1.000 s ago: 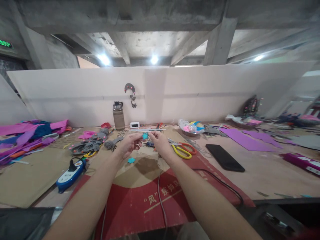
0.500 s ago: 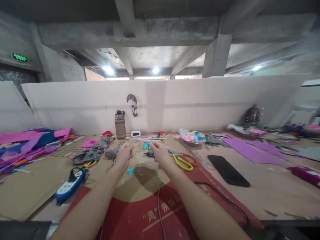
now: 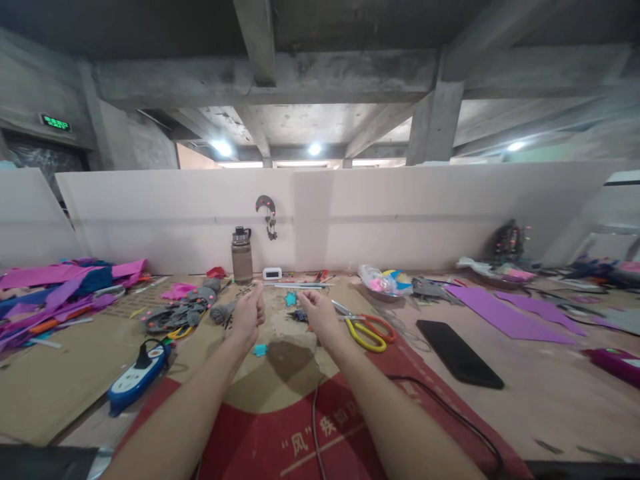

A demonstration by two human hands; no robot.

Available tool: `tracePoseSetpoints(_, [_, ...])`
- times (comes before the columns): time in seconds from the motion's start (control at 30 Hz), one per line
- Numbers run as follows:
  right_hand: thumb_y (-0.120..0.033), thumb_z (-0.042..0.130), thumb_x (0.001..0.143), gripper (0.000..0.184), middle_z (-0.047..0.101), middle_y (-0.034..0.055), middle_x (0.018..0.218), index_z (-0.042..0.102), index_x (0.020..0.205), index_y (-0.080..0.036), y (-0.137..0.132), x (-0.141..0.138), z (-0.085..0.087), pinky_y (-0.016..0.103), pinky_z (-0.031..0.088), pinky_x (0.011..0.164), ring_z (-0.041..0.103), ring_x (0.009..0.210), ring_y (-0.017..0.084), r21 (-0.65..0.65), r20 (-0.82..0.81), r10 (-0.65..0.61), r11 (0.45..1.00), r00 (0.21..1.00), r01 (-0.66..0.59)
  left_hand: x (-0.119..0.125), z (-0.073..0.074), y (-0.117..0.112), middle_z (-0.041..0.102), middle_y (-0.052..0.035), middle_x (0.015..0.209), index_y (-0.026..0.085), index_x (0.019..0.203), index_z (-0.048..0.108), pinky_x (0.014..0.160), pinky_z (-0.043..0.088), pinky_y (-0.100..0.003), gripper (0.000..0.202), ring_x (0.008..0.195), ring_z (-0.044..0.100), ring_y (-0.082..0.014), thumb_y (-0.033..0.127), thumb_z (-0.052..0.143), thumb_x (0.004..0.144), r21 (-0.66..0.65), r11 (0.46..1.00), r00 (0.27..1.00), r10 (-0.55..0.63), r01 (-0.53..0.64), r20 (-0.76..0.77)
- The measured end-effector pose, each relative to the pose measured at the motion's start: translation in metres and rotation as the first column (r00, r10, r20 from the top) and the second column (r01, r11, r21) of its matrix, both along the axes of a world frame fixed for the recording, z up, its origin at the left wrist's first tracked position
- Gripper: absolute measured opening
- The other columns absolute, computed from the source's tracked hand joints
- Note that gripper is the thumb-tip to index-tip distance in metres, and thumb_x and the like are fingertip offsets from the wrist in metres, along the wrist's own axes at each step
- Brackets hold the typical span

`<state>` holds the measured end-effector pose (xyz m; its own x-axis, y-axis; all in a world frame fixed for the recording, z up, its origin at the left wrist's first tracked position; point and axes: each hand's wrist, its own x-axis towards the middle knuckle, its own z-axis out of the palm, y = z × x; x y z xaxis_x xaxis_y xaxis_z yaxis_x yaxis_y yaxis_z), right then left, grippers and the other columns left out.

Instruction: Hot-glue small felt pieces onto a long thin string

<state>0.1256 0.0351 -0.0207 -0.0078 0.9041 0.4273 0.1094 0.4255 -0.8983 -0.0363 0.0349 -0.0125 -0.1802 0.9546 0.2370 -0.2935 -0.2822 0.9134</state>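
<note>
My left hand (image 3: 249, 313) and my right hand (image 3: 317, 312) are stretched out over the bench, a small gap between them. Both are curled shut in a pinch. What the fingers hold is too fine to make out. A small teal star-shaped piece (image 3: 291, 299) shows in the gap between the two hands, level with the fingertips; whether it hangs or lies on the bench I cannot tell. A second teal piece (image 3: 259, 349) lies on the cardboard below my left hand. Yellow and orange scissors (image 3: 367, 330) lie just right of my right hand.
A black phone (image 3: 460, 345) lies to the right, a blue-and-white power strip (image 3: 134, 378) to the left. A bottle (image 3: 242, 245) and small white clock (image 3: 273, 273) stand by the back partition. Grey felt pieces (image 3: 175, 310), pink and purple sheets (image 3: 50, 287) and purple foam (image 3: 505, 313) clutter both sides.
My hands have drawn apart; a second ago their fingertips met around the teal star. The view has tilted up, so hands and bench sit lower in the picture.
</note>
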Motion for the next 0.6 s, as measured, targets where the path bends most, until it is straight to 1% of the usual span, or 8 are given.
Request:
tracePoseSetpoints(0.13, [-0.046, 0.049, 0.075, 0.029, 0.039, -0.0056, 0.052, 0.052, 0.065, -0.019, -0.0003, 0.0012, -0.0007, 0.021, 0.030, 0.049, 0.034, 0.050, 0.009, -0.019, 0.004, -0.001, 1.000, 1.000, 0.001, 0.0004, -0.0022, 0.0014, 0.021, 0.0111, 0.044, 0.020, 0.057, 0.029, 0.033, 0.009, -0.017, 0.048, 0.034, 0.015, -0.0026, 0.052, 0.063, 0.068, -0.030, 1.000, 1.000, 0.008, -0.009, -0.020])
tracePoseSetpoints(0.3, [-0.046, 0.049, 0.074, 0.029, 0.044, -0.0047, 0.056, 0.054, 0.067, -0.018, -0.0041, 0.0009, 0.0011, 0.021, 0.029, 0.050, 0.034, 0.051, 0.009, 0.000, -0.003, -0.013, 1.000, 1.000, 0.013, 0.0012, -0.0028, 0.0009, 0.023, 0.0112, 0.045, 0.020, 0.059, 0.030, 0.033, 0.010, -0.017, 0.047, 0.034, 0.016, -0.0028, 0.051, 0.065, 0.065, -0.026, 0.999, 1.000, 0.023, -0.024, -0.021])
tracePoseSetpoints(0.5, [-0.047, 0.051, 0.072, 0.030, 0.042, -0.0053, 0.054, 0.052, 0.063, -0.018, -0.0068, -0.0001, 0.0022, 0.022, 0.028, 0.049, 0.034, 0.051, 0.009, -0.002, -0.015, -0.022, 1.000, 1.000, 0.022, 0.0032, -0.0073, 0.0033, 0.023, 0.0114, 0.045, 0.020, 0.059, 0.031, 0.034, 0.010, -0.017, 0.047, 0.034, 0.016, -0.0026, 0.052, 0.065, 0.064, -0.041, 0.999, 0.999, 0.020, -0.022, -0.034])
tracePoseSetpoints(0.6, [-0.047, 0.053, 0.071, 0.029, 0.037, -0.0070, 0.050, 0.051, 0.064, -0.019, -0.0048, -0.0014, -0.0007, 0.022, 0.025, 0.045, 0.030, 0.046, 0.008, -0.067, -0.089, 0.016, 0.998, 0.996, -0.022, 0.0045, -0.0073, 0.0026, 0.023, 0.0114, 0.045, 0.020, 0.060, 0.031, 0.034, 0.010, -0.017, 0.047, 0.034, 0.016, -0.0028, 0.052, 0.065, 0.065, -0.033, 0.999, 0.999, 0.013, -0.015, -0.048])
